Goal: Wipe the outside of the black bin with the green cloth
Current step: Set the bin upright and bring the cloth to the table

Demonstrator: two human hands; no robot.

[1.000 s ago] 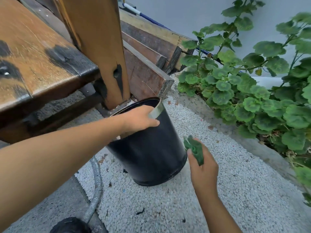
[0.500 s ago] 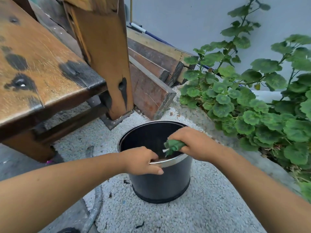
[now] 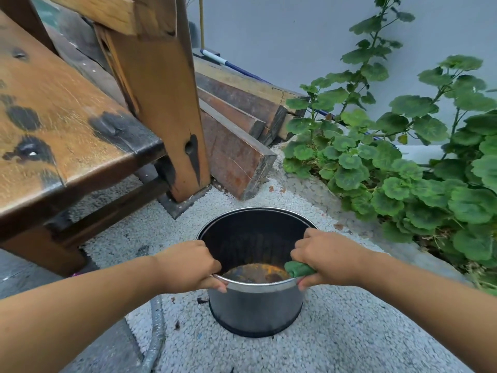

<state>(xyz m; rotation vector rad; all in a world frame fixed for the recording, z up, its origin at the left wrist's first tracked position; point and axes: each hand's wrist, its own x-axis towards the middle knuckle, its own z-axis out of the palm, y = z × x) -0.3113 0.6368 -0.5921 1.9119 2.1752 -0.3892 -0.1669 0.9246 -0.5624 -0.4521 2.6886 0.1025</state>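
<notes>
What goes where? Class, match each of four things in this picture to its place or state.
Things:
1 green cloth
2 left hand
3 leafy plant
4 wooden bench

Places:
A grips the near-left rim of the black bin
B right of the bin, along the wall
C bunched in the right hand at the rim
D left of the bin, beyond it

Pairs: 1-C, 2-A, 3-B, 4-D.

L hand (image 3: pixel 188 265) & R hand (image 3: pixel 330 262) both bare; forearms (image 3: pixel 80 305) bare to frame edges.
</notes>
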